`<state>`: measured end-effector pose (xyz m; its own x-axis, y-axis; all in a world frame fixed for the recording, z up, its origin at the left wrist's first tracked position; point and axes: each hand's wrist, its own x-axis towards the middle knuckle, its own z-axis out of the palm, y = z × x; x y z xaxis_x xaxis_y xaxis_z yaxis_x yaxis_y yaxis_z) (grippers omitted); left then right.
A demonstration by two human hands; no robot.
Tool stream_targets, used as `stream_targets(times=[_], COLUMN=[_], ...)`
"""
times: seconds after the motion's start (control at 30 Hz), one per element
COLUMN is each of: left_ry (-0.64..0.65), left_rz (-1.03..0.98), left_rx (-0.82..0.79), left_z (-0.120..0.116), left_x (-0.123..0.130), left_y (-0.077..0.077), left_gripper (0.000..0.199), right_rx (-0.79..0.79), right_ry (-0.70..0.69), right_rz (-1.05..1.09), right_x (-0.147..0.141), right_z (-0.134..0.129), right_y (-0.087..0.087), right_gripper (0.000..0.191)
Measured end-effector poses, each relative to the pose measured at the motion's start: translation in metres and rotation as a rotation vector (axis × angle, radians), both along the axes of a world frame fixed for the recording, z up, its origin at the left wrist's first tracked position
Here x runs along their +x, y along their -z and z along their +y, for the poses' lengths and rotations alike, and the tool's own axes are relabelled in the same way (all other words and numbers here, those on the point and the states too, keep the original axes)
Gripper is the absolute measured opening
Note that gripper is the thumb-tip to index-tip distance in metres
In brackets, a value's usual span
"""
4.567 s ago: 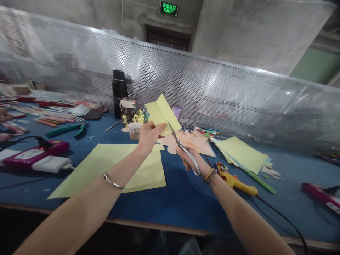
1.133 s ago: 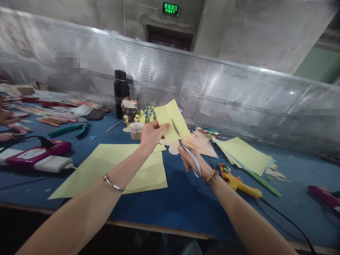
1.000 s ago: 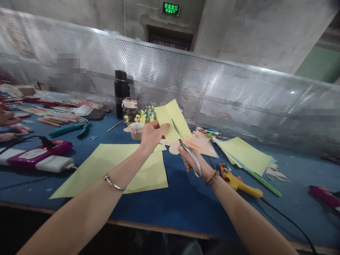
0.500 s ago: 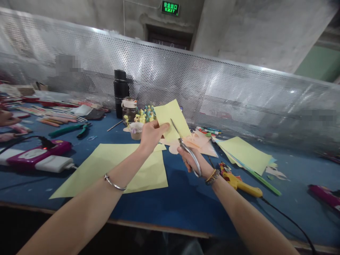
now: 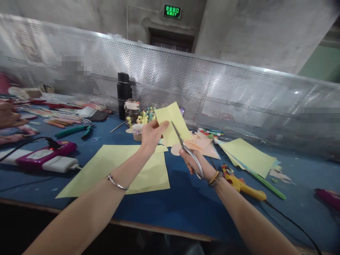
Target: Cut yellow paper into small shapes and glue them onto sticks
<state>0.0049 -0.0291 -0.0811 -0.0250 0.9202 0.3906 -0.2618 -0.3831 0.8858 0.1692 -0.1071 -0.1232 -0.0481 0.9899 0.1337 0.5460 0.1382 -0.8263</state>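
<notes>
In the head view, the left hand (image 5: 152, 134) is clamped on a yellow paper sheet (image 5: 174, 122), whose long axis runs up and rightward from the fingers. The right hand (image 5: 191, 163), just right, grips steel scissors (image 5: 186, 148), blades reaching the sheet's lower edge.

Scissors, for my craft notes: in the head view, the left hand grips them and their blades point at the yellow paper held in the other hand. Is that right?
Not quite: the head view shows the scissors in the right hand, not the left. Their blades do point at the yellow paper held in the left hand.
</notes>
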Motion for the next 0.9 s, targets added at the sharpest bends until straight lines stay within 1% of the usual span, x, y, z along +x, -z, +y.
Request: stream_targets(times=[0.1, 0.33, 0.53, 0.73, 0.9], left_ry=[0.011, 0.031, 0.011, 0.009, 0.018], left_rz=[-0.015, -0.051, -0.025, 0.018, 0.050], left_rx=[-0.011, -0.017, -0.001, -0.014, 0.009], left_z=[0.0016, -0.0005, -0.0013, -0.0010, -0.0033], left_x=[-0.0004, 0.0016, 0.0018, 0.0030, 0.0040], left_y=[0.0004, 0.0002, -0.0004, 0.0007, 0.0021], left_gripper=[0.025, 0.021, 0.019, 0.021, 0.021], right_rx=[-0.002, 0.005, -0.004, -0.010, -0.003], right_ry=[-0.008, -0.013, 0.002, -0.024, -0.024], right_rz=[-0.019, 0.023, 0.029, 0.051, 0.080], right_x=[-0.0001, -0.0001, -0.0011, -0.0029, -0.0041], right_z=[-0.0008, 0.0007, 0.0010, -0.0020, -0.0013], right_y=[-0.0003, 0.0035, 0.0043, 0.0011, 0.0020], right_gripper=[0.050, 0.050, 0.050, 0.049, 0.048])
